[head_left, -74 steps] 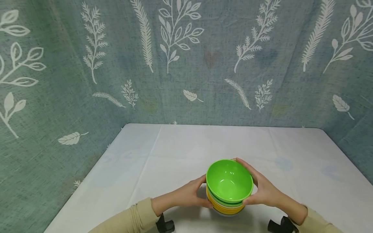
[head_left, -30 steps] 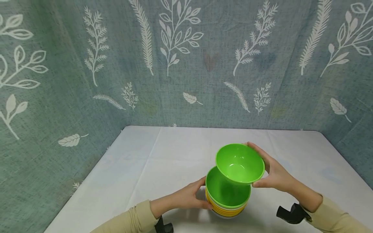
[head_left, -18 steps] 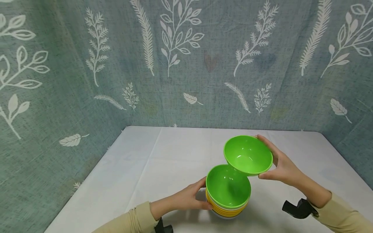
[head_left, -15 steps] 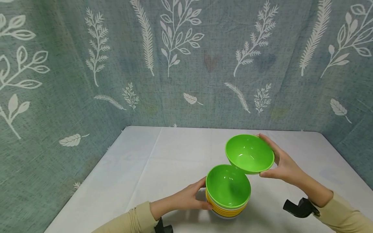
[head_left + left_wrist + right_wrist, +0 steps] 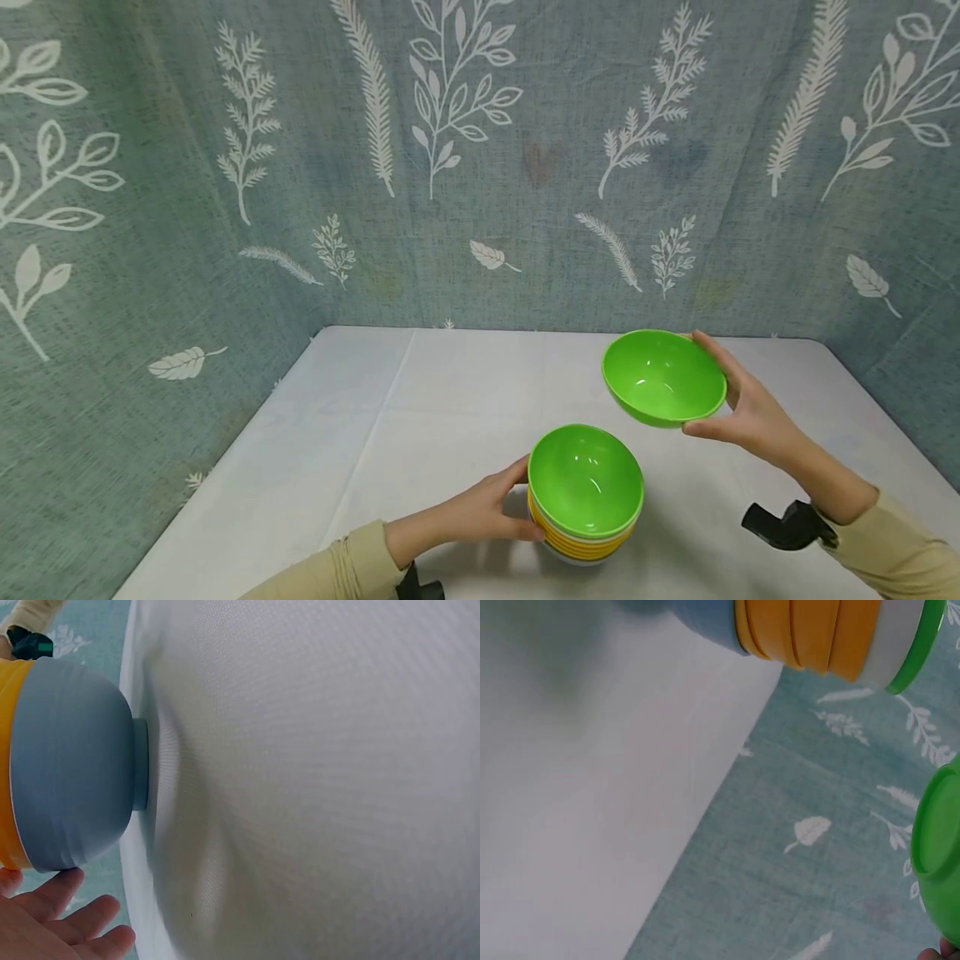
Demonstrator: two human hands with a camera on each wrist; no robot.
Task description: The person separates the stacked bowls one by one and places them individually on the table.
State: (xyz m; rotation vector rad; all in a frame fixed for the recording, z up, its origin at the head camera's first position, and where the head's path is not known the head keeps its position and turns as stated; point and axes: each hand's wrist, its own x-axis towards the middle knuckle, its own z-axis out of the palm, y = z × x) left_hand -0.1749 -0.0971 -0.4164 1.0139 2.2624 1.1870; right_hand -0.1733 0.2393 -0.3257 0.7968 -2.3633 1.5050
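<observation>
A stack of nested bowls (image 5: 585, 546) stands near the front of the table. Its top bowl (image 5: 585, 479) is green; a white bowl (image 5: 891, 641), several yellow bowls (image 5: 810, 634) and a blue-grey bowl (image 5: 75, 765) at the bottom lie beneath. My left hand (image 5: 480, 507) holds the stack's left side between thumb and fingers, its fingertips touching the lower bowls in the left wrist view. Up and to the right of the stack, my right hand (image 5: 757, 421) grips a second green bowl (image 5: 663, 379) by its right side. That bowl is in the air, tilted, apart from the stack.
White cloth covers the table (image 5: 450, 383). A green-grey curtain (image 5: 525, 167) with white leaf prints hangs behind it and along the left. Black camera mounts (image 5: 787, 527) sit at both wrists.
My right hand has lifted the top green bowl out of the stack and carried it up and to the right, uncovering another green bowl. My left hand has stayed at the stack.
</observation>
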